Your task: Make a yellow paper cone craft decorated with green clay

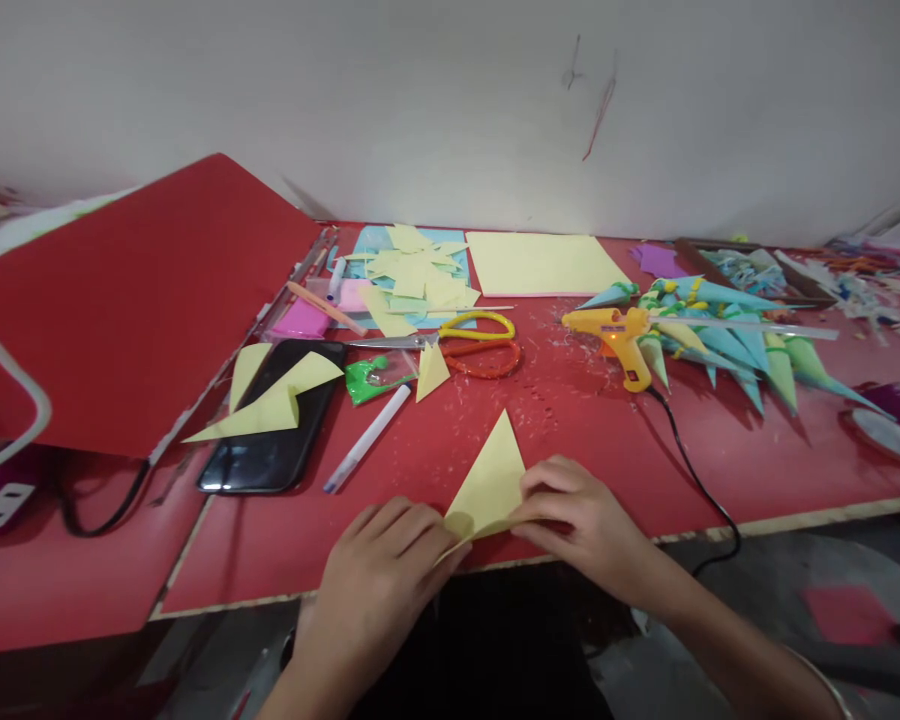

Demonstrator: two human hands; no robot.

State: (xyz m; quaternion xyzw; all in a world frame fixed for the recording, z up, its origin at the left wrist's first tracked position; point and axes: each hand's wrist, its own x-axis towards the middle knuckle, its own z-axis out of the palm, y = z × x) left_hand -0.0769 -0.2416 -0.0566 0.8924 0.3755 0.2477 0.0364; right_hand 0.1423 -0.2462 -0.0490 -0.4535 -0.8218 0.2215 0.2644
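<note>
A pale yellow sheet of paper (489,480) lies at the table's front edge, its pointed corner facing away from me. My left hand (390,560) pinches its left near end. On the opposite side, my right hand (570,510) grips the right edge between thumb and fingers. The near edge of the paper is lifted and curls between the two hands. Beyond it lie scissors (480,345) with yellow and orange handles, a small folded yellow piece (431,372) and a capped white pen (367,438).
A yellow glue gun (615,335) with a lit light rests at right, its cord (690,470) hanging over the edge. Behind it are several blue-green paper cones (727,340). At left are a black phone (270,450) under yellow paper strips and a red board (142,310). Paper scraps (420,270) lie at the back.
</note>
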